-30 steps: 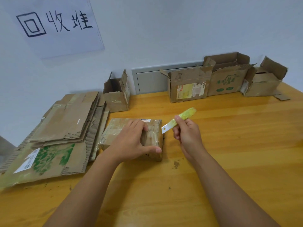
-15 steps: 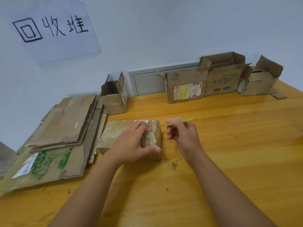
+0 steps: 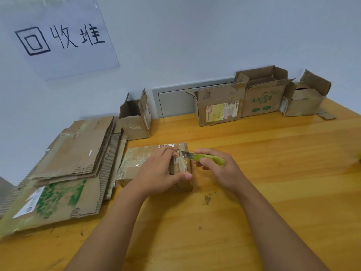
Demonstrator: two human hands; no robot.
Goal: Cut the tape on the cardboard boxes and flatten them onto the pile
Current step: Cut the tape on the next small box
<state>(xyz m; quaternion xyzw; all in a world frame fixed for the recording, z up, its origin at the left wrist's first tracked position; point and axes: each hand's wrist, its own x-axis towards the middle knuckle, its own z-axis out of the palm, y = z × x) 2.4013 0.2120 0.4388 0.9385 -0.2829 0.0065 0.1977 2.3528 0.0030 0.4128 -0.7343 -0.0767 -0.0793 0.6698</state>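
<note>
Knife swung blade-left to taped box | right grip clamped on it | left grip clasps box

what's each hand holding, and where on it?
Right hand: green box cutter, by its handle. Left hand: taped box, gripped over its top right end.

Taped cardboard box beside flattened pile
</note>
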